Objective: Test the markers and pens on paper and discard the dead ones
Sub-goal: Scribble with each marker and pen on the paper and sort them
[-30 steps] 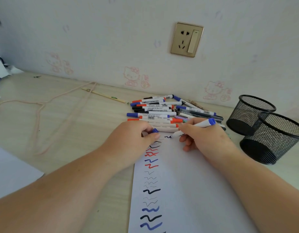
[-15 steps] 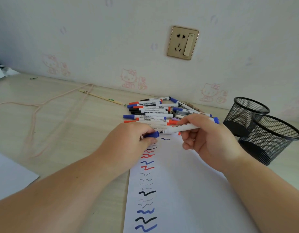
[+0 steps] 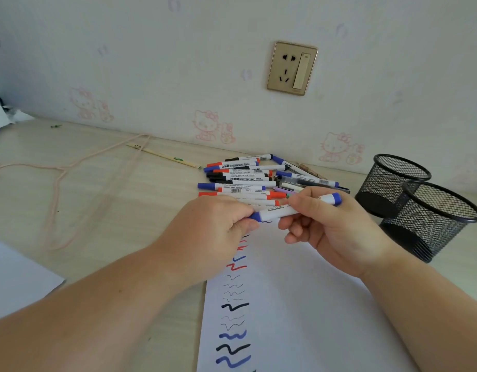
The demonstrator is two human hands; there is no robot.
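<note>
A blue whiteboard marker (image 3: 279, 210) is held level just above the top of the white paper (image 3: 299, 312). My right hand (image 3: 328, 226) grips its barrel. My left hand (image 3: 213, 229) pinches the blue cap (image 3: 255, 216) at the marker's left end, where cap and barrel meet. A column of red, blue and black squiggles (image 3: 234, 304) runs down the paper's left side. Behind my hands lies a pile of markers and pens (image 3: 248, 178) with red, blue and black caps.
Two black mesh pen cups (image 3: 430, 218) stand at the right, touching each other. A pinkish cord (image 3: 71, 167) and a wooden stick (image 3: 162, 155) lie at the left back. Another white sheet (image 3: 14, 275) sits at the left edge. The wall carries a socket (image 3: 292, 67).
My right hand lifted the marker's tip off the paper and turned it level. My left hand brought the blue cap to the tip, and the two now meet.
</note>
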